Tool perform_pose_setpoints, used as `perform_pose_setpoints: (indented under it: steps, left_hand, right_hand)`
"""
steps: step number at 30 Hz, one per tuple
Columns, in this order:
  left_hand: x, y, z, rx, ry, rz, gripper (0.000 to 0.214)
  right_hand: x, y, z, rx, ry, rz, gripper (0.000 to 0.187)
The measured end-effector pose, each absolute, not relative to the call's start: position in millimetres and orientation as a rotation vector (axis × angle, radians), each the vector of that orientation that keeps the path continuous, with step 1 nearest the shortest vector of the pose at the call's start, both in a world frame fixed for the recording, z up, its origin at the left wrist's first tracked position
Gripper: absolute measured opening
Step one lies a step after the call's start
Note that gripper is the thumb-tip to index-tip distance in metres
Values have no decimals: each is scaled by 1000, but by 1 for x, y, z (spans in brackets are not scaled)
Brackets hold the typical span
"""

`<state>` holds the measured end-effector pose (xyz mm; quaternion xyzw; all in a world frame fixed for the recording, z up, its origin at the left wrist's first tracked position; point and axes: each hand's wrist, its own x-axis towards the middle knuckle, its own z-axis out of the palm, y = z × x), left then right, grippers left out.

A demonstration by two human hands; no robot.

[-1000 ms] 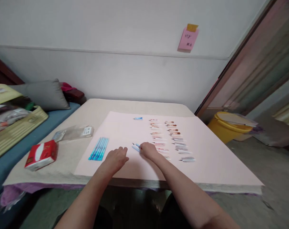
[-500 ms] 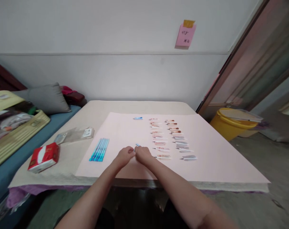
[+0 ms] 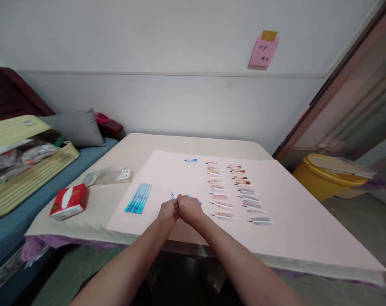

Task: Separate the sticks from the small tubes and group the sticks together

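My left hand (image 3: 168,209) and my right hand (image 3: 189,207) meet above the pink sheet (image 3: 167,170), near its front edge. Both are closed around a blue pen (image 3: 172,196). Its dark pointed tip sticks out past the left fingers, and bits of blue show beyond the right hand; the middle is hidden by my fingers. To the left lies a row of several blue pens (image 3: 138,199), side by side. Farther back rests a single blue pen (image 3: 191,160). On the right are two columns of slim pointed pens with patterned parts (image 3: 223,205), some brown-ended (image 3: 242,182), some greyish (image 3: 261,221).
A red tissue pack (image 3: 70,202) and a clear plastic sleeve (image 3: 108,176) lie on the table's left side. A yellow bucket (image 3: 327,178) stands on the floor at right. At left, a blue seat (image 3: 112,146) holds a grey cushion (image 3: 81,127) and an open yellow bag (image 3: 62,159).
My hands have drawn closer together, and the pen's dark tip now shows past the left fingers. The view has swung slightly left, so everything sits farther right.
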<state>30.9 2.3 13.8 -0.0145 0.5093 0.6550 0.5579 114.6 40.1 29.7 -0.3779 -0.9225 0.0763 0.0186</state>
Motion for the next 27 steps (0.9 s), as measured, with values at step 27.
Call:
perform_pose_setpoints:
  steps: [27]
  left_hand:
    - [-5, -3, 46, -149, 917, 1697, 7]
  right_hand:
    - [139, 35, 58, -921, -2232, 608, 20]
